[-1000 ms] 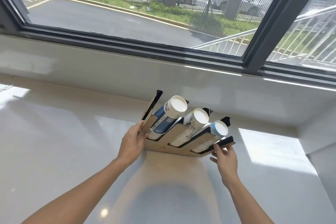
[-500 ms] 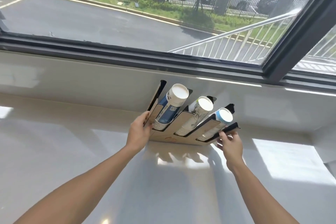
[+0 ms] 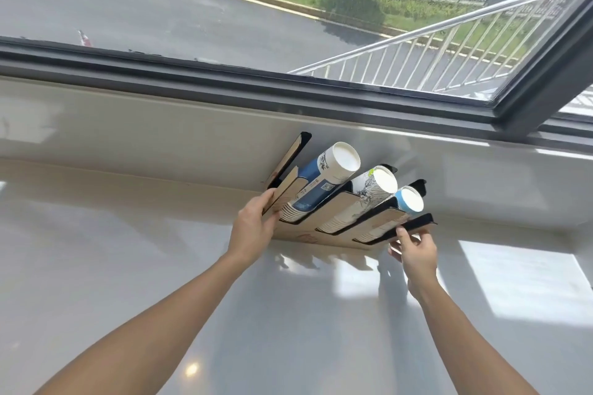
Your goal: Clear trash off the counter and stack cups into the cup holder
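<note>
counter (image 3: 128,266) | cup holder (image 3: 324,236) now nearer wall | left hand (image 3: 253,228), right hand (image 3: 415,252) still grip its ends

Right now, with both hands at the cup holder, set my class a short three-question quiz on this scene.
1. True or false: the left hand touches the cup holder.
2. How many cup stacks sit in it?
3. Which stack lies nearest the right hand: A the blue stack, B the sketch-printed stack, C the light-blue stack?

Key: 1 true; 2 three; 3 C.
</note>
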